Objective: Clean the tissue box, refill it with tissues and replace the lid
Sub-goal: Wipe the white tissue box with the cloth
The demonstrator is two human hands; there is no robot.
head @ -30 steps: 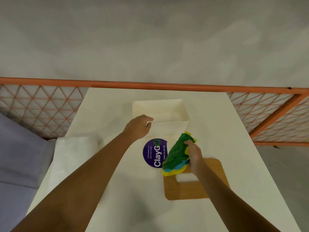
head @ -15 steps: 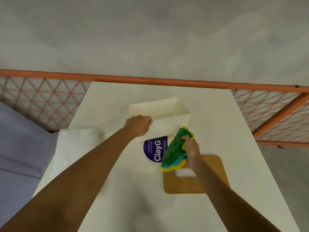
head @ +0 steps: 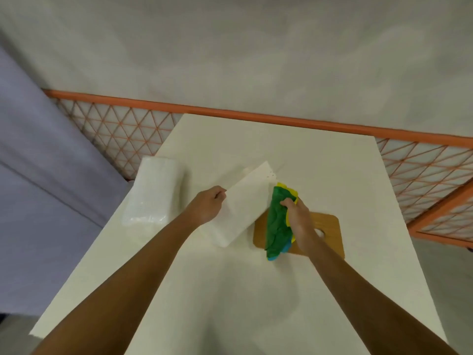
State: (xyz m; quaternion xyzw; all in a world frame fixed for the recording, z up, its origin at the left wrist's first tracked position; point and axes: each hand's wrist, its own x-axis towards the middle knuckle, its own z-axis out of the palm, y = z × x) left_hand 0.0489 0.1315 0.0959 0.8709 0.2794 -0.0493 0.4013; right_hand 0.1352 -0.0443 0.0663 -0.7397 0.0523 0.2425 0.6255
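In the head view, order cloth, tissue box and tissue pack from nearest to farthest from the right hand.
1. Cloth, gripped in the right hand.
2. Tissue box, just to its left, held by the left hand.
3. Tissue pack, far left, beyond the left hand.

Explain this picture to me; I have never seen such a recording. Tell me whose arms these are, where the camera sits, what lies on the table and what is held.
There is no machine here: these are a person's two bare arms. The one camera is worn on the person's head and looks forward and down, so the arms reach in from the bottom edge. The left hand grips one edge of the white tissue box, which is tilted. The right hand holds a green and yellow cloth at the box's right side. Under that hand the wooden lid lies flat on the white table. At the left lies a wrapped pack of tissues. An orange lattice fence runs behind.
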